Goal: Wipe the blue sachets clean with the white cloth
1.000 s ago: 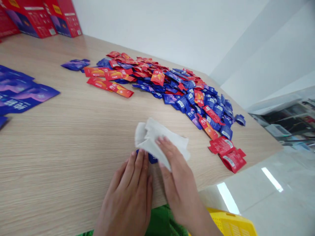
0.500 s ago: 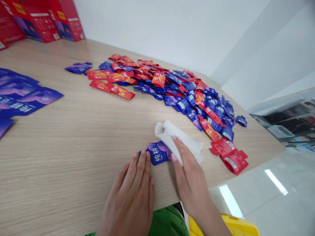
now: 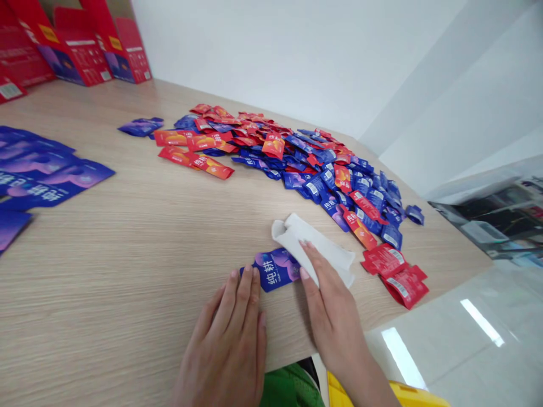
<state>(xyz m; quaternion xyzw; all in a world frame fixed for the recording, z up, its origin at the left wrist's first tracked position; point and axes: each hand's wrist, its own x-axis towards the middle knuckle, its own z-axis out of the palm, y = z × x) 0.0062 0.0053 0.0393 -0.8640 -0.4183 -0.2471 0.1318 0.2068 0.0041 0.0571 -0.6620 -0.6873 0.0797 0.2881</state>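
- Far left of wood-grain tabletop (image 3: 106, 254): blue-purple pouches (image 3: 42, 175) overlapping flat, red cartons (image 3: 80, 51) behind at back edge
- Centre, near edge: left hand (image 3: 224, 345) open, palm down, holding nothing, fingertips at lower-left end of blue sachet (image 3: 271, 270)
- Sachet: flat on table between both hands, long axis slanting lower left to upper right
- Right of sachet: right hand (image 3: 333, 308) closed on folded white wet wipe (image 3: 316, 249), wipe edge over sachet's upper-right end
- Further right: heap of red and blue sachets (image 3: 297, 158), loose red sachets (image 3: 394, 274) near table edge
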